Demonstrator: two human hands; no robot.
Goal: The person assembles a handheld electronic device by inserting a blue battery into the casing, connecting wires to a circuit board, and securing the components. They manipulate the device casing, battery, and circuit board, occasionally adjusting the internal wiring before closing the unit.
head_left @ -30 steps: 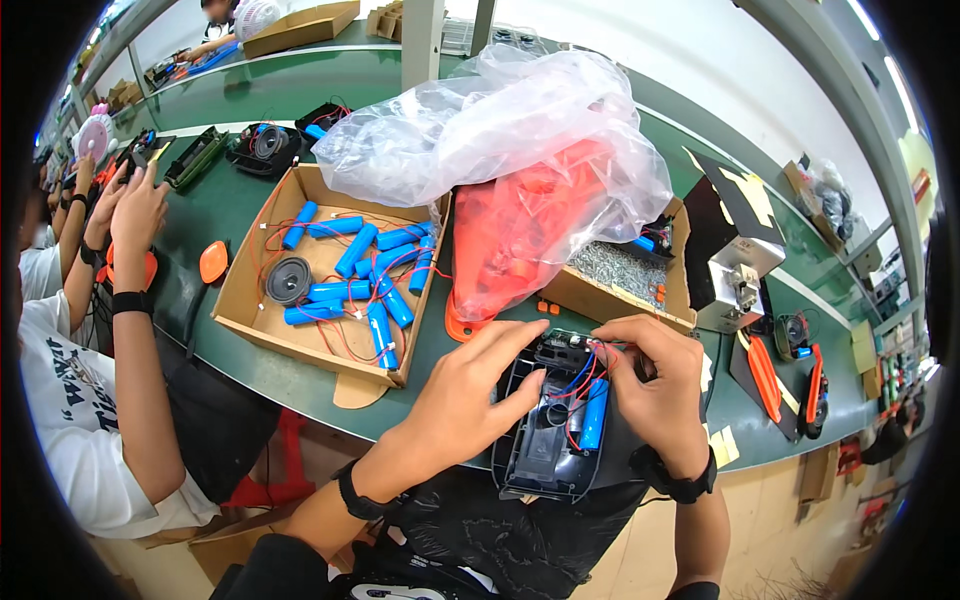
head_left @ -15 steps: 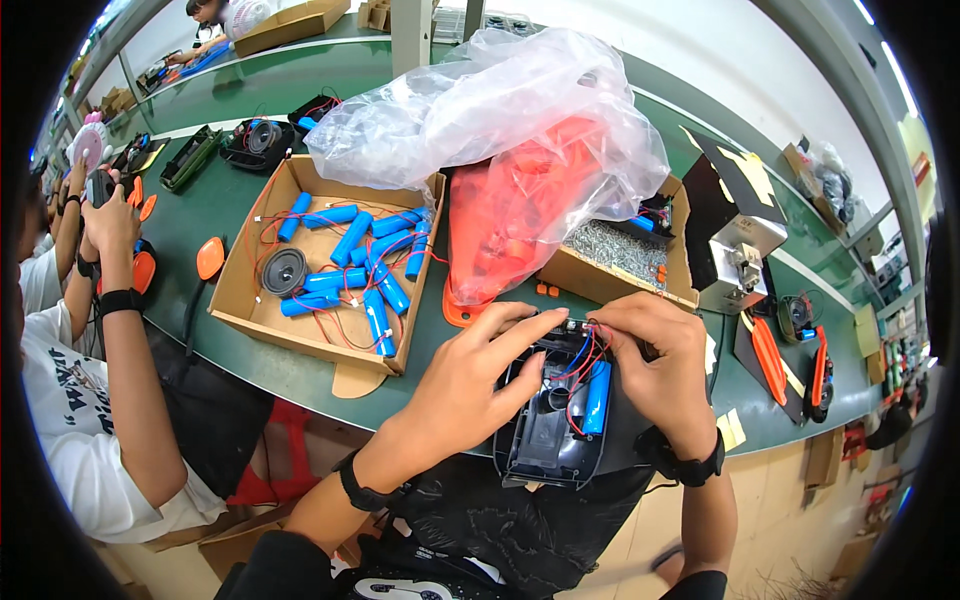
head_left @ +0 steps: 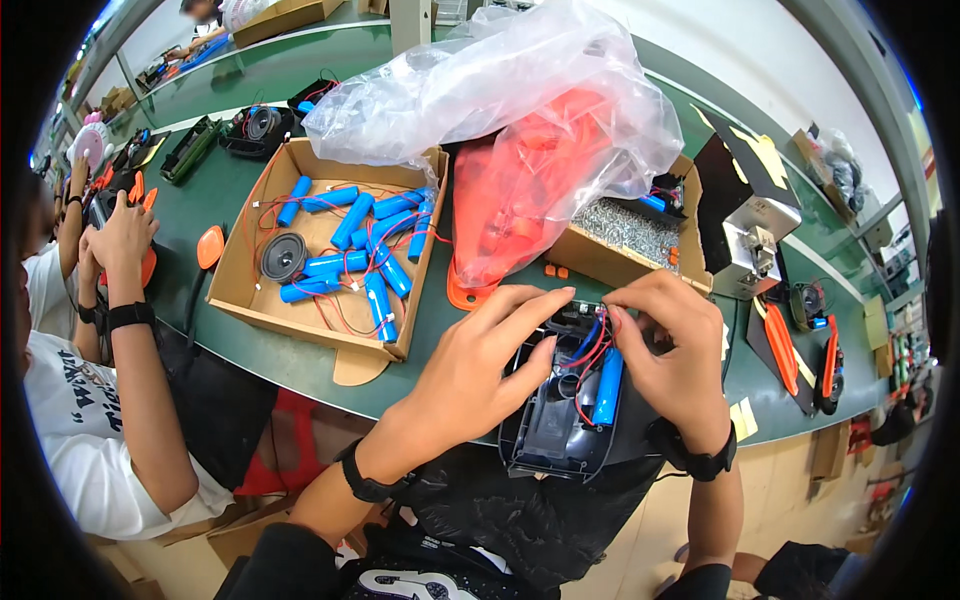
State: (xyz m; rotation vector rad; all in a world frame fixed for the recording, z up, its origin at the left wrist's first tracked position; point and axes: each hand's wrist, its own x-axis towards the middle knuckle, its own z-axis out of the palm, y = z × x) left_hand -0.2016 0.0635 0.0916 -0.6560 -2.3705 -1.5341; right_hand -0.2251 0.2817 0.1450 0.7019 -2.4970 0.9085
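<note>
A black plastic housing [head_left: 545, 432], open side up, lies at the table's near edge in front of me. Along its right side sits a blue cylindrical battery [head_left: 607, 386]. Red and blue wires [head_left: 584, 374] loop from it to a small circuit board [head_left: 577, 311] at the far end. My left hand [head_left: 480, 365] grips the housing's left and far side, its fingertips by the board and the thumb over the opening. With thumb and index finger pinched together, my right hand [head_left: 675, 345] holds the wires at the far right corner; the exact fingertip contact is partly hidden.
A cardboard box [head_left: 232, 310] of blue batteries and a round speaker [head_left: 283, 257] stands left. Behind lie a plastic bag [head_left: 480, 95] with orange parts and a box of screws [head_left: 625, 232]. A metal fixture [head_left: 745, 250] stands right. A co-worker's hand [head_left: 122, 235] works at far left.
The view has shifted slightly. My right fingers have closed in on the wires at the far end, and the left hand stays on the housing.
</note>
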